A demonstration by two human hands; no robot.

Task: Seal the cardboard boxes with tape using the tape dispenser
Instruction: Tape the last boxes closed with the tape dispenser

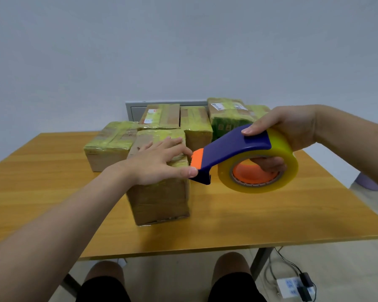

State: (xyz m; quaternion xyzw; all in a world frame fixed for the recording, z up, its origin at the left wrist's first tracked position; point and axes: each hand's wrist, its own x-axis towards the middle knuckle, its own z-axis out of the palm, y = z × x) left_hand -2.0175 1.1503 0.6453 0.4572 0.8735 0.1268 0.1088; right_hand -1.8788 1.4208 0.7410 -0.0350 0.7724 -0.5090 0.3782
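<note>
A brown cardboard box [159, 199], wrapped in yellowish tape on top, stands at the middle of the wooden table [260, 216]. My left hand [159, 164] lies flat on its top with fingers spread, thumb at the right edge. My right hand [286, 131] grips a blue tape dispenser [234, 149] with an orange blade end and a big roll of clear yellowish tape [277, 171]. The dispenser's orange tip sits at the box's upper right edge, next to my left thumb.
Several other taped boxes crowd the back of the table, among them a low box [109, 144] at left and a green-printed box [227, 118] at right. Bare tabletop lies left and right of the near box. A power strip [292, 286] with cables lies on the floor.
</note>
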